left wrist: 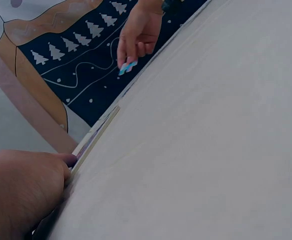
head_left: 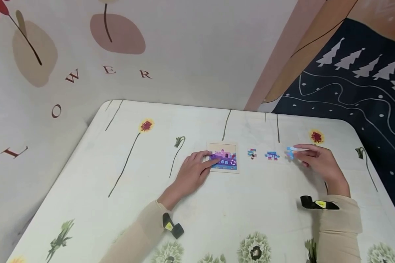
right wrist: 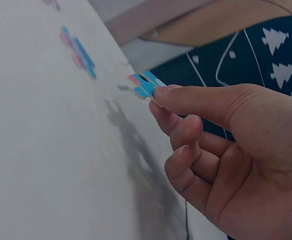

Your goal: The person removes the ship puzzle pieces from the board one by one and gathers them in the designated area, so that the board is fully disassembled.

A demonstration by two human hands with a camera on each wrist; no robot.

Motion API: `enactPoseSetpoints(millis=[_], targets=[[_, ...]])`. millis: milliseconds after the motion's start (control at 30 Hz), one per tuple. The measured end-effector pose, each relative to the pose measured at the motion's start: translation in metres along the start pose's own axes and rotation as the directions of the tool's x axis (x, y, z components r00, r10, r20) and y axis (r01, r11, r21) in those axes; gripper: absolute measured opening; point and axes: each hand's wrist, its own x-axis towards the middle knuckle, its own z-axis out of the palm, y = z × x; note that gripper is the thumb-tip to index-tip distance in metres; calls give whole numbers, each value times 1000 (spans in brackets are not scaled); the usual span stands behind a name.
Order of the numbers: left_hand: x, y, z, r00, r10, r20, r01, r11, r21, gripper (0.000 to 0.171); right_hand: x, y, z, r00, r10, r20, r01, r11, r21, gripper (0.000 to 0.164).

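A square jigsaw puzzle (head_left: 228, 160) in a pale frame shows a purple and pink ship over blue water, with its top strip bare. My left hand (head_left: 193, 170) lies across its left side, fingers extended, a fingertip touching the picture. In the left wrist view the left hand (left wrist: 28, 187) meets the frame's edge (left wrist: 98, 137). To the right, my right hand (head_left: 319, 160) pinches a light blue puzzle piece (right wrist: 144, 85) between thumb and forefinger. That piece is held above the table in the right wrist view, its shadow beneath; the other fingers curl loosely.
Two loose puzzle pieces lie between the puzzle and my right hand: a multicoloured one (head_left: 251, 153) and a blue and pink one (head_left: 272, 155). The white table cover (head_left: 217, 208) has printed flowers. Behind it hangs a patterned cloth (head_left: 197, 54).
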Motion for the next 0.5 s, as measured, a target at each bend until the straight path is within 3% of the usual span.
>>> enactPoseSetpoints(millis=[233, 500], targets=[[0, 0, -1, 1000, 0, -7, 0, 1000, 1, 42, 4, 15, -10, 997, 48, 54, -44, 997, -68, 48], [1, 0, 0, 1000, -3, 3, 3, 1000, -1, 42, 8, 19, -6, 997, -3, 78, 10, 996, -86, 42]])
